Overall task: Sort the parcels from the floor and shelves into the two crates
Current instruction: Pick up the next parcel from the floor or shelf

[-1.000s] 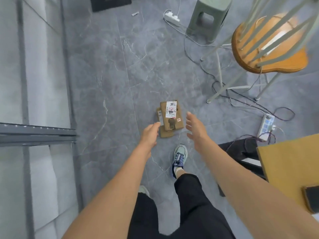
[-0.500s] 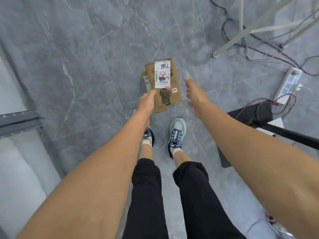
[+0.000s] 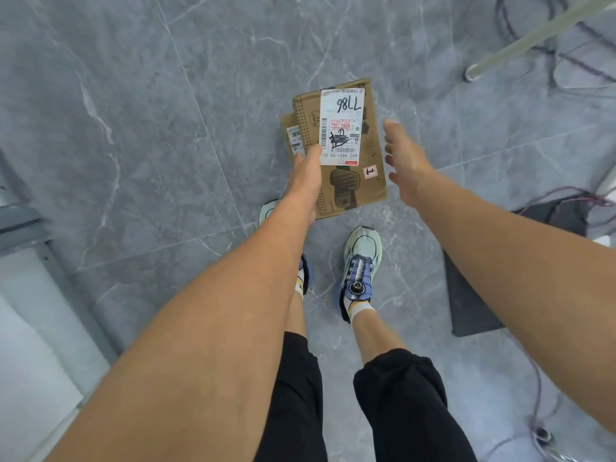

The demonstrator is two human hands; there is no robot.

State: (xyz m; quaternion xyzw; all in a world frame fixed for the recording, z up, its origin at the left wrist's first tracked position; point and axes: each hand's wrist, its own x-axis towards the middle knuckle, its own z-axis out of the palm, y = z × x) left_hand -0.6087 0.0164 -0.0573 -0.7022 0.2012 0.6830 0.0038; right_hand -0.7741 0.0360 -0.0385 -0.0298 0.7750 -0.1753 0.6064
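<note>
head view: a grey shelf frame (image 3: 20, 225) stands far left, with marbled grey floor (image 3: 150, 128) throughout. the left hand (image 3: 305, 176) reaches, fingers fairly straight, to the left edge of two stacked cardboard parcels (image 3: 345, 185) lying flat just ahead of the shoes; i cannot tell if it grips. the right hand (image 3: 405, 168), spread and empty, flanks their right edge, probably to lift both together. cables (image 3: 566, 200) trail right; no crates show.

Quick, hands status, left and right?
Left hand: touching the left edge of the top cardboard parcel; grip cannot be told.
Right hand: open, holding nothing.
</note>
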